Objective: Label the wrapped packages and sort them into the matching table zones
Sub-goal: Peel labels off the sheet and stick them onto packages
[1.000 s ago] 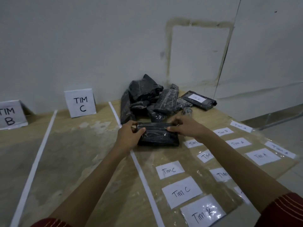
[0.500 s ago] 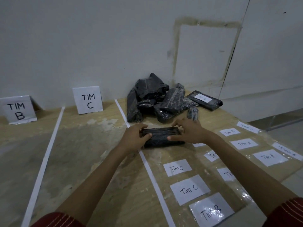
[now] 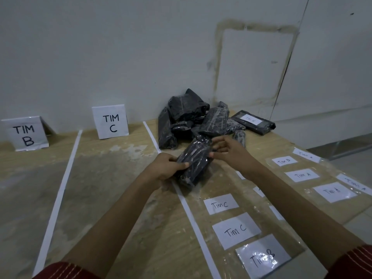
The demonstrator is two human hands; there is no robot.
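A black wrapped package (image 3: 194, 163) lies tilted over the white tape line (image 3: 193, 214), one end raised toward the pile. My left hand (image 3: 168, 168) grips its near left side with the thumb on top. My right hand (image 3: 229, 151) touches its far right edge with its fingertips, fingers loosely spread. Behind them is a heap of black wrapped packages (image 3: 191, 121) against the wall. One package (image 3: 252, 122) at the heap's right carries a white label. Paper labels reading Tim C (image 3: 220, 203), Tim B (image 3: 262, 257) and Tim A (image 3: 302, 175) lie under clear film on the right.
Standing signs TIM C (image 3: 110, 121) and TIM B (image 3: 26, 133) lean on the wall at the back. A second white tape line (image 3: 60, 190) separates their zones. The table's right edge (image 3: 342, 218) drops off beyond the label sheet. The wall closes the far side.
The package has turned from lying crosswise to pointing diagonally away, and it has lifted at the far end. My right hand has shifted from gripping it to touching its far edge.
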